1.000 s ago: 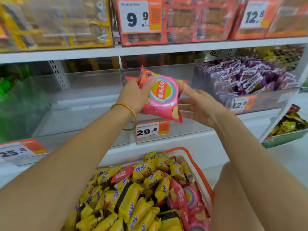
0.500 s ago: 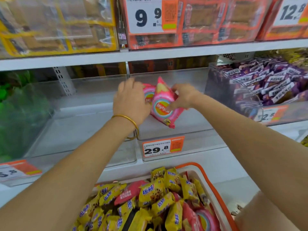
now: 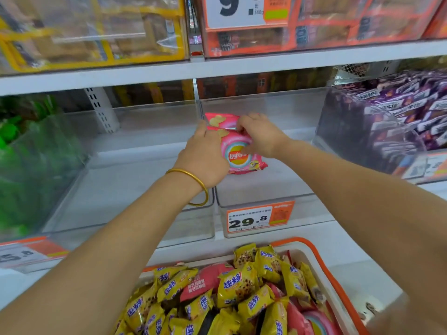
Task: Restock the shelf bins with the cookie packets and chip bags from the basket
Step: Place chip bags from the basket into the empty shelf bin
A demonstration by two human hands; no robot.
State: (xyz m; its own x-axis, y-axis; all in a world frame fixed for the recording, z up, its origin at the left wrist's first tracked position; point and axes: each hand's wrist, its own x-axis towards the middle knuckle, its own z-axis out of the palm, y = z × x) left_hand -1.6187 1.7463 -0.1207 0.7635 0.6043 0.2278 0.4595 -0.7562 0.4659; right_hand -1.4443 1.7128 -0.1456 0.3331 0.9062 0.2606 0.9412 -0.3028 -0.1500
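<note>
Two pink chip bags [image 3: 238, 155] sit low inside the clear middle bin [image 3: 302, 206], the one with the 29.8 tag. My left hand [image 3: 205, 155] grips their left edge, and its wrist carries a gold bangle. From the right, my right hand [image 3: 258, 136] pinches the upper part of the front bag. Below the shelf stands the white basket with an orange rim [image 3: 321, 262]. It is heaped with yellow cookie packets [image 3: 239, 284] and several more pink chip bags [image 3: 203, 281].
Left of the middle bin is another clear bin [image 3: 121, 189], then a bin of green packets [image 3: 29, 165]. A bin of purple packets [image 3: 399, 122] stands to the right. The shelf above [image 3: 217, 68] carries boxed biscuits behind clear fronts.
Both hands have gone forward and down into the middle bin with the pink chip bags, which were held up in front of the shelf a second ago.
</note>
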